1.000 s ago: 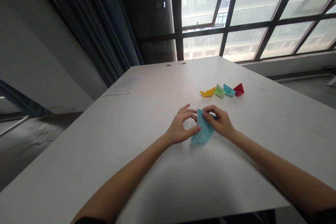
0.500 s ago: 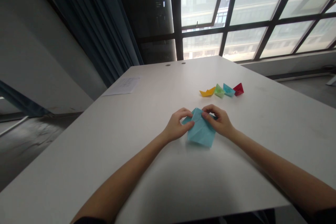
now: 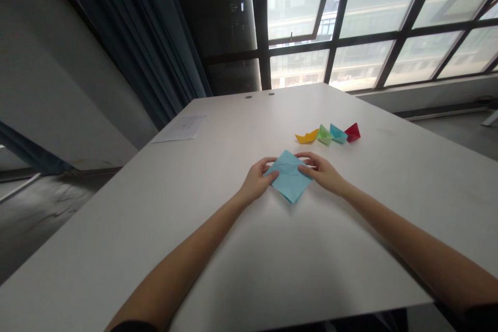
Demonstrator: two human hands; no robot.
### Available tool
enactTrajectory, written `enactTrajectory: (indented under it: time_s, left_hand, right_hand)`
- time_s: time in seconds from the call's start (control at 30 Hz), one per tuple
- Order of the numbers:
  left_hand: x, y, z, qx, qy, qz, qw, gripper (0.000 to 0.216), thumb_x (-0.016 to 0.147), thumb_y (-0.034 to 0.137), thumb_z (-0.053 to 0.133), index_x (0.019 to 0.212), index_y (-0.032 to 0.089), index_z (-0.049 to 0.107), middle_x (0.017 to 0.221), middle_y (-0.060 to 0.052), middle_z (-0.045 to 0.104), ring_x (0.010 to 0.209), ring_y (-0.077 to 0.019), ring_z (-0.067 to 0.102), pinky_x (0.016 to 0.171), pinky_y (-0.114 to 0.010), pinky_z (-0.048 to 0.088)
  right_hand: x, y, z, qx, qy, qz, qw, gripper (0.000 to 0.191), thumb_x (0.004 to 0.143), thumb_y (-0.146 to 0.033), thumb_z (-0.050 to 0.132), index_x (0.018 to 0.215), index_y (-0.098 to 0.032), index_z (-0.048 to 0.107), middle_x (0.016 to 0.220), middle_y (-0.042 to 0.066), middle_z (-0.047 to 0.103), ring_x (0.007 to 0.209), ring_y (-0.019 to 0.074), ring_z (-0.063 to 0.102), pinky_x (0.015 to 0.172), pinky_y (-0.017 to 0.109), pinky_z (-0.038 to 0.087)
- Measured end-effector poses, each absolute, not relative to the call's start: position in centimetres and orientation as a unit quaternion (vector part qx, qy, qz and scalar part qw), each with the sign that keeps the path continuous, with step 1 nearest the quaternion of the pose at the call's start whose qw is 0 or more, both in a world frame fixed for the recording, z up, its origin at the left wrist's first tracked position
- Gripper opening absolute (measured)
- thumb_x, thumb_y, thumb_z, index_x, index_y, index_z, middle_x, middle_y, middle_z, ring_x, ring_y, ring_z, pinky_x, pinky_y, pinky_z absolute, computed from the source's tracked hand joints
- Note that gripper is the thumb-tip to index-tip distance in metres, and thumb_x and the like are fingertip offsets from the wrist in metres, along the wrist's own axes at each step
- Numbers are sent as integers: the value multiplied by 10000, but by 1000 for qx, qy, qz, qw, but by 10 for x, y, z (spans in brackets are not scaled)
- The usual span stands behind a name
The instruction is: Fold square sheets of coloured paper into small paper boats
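Observation:
A light blue folded paper is held between my two hands above the white table, its outline a diamond with one corner toward me. Creases cross its upper face, and the layers part slightly at the near corner. My left hand pinches the left corner, thumb on top and fingers behind. On the opposite side my right hand grips the right edge the same way, its thumb lying on the paper. The fingertips under the sheet are partly hidden.
Beyond my hands, folded paper boats stand in a row: yellow, green, blue and red. A printed sheet lies at the left of the white table. Windows and a dark blue curtain are behind.
The blue paper has gone from a partly opened, uneven shape to a flat diamond. Both hands have shifted slightly outward to its left and right sides.

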State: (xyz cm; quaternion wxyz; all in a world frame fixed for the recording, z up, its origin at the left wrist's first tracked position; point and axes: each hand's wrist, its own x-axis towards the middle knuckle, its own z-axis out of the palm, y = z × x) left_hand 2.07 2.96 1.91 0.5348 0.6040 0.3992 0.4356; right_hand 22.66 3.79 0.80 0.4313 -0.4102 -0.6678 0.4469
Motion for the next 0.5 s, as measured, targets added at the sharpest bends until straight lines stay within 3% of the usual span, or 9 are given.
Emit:
enactTrajectory:
  time_s: [0.1, 0.2, 0.27, 0.37, 0.5]
  left_hand:
    - [18, 34, 15, 581, 439, 435, 530, 505, 660, 225, 611, 1145, 203, 472, 748, -3, 579, 555, -91, 533, 506, -194, 433]
    - [15, 36, 9, 649, 481, 369, 459, 308, 664, 180, 551, 968, 189, 594, 819, -27, 573, 607, -109, 538, 591, -254, 470]
    - [14, 35, 4, 729, 498, 323, 342, 231, 657, 154, 540, 865, 184, 638, 884, -51, 564, 752, -158, 553, 744, -327, 467]
    - [13, 32, -2, 821, 466, 289, 158, 234, 694, 145, 530, 900, 186, 633, 1067, -95, 519, 1045, -231, 470, 941, -413, 357]
    - [14, 30, -8, 891, 384, 220, 96, 296, 791, 167, 450, 1067, 189, 556, 1215, -108, 482, 1207, -232, 358, 1002, -432, 289]
  right_hand:
    - [229, 43, 1, -414, -671, 460, 408, 428, 726, -397, 569, 1084, -182, 475, 673, -8, 602, 544, 113, 531, 500, 240, 431]
    - [227, 42, -5, -438, -712, 402, 375, 338, 737, -379, 544, 1005, -173, 531, 633, -27, 568, 492, 89, 474, 477, 222, 395]
    - [224, 40, -7, -457, -752, 327, 344, 258, 749, -356, 523, 926, -179, 587, 621, -30, 553, 502, 90, 461, 490, 225, 382]
    - [219, 37, -9, -460, -801, 238, 299, 218, 774, -314, 491, 905, -201, 625, 639, -18, 568, 559, 112, 487, 549, 247, 395]
    - [218, 39, -13, -433, -843, 169, 271, 201, 789, -267, 490, 924, -208, 627, 778, 32, 620, 731, 163, 532, 705, 316, 420]
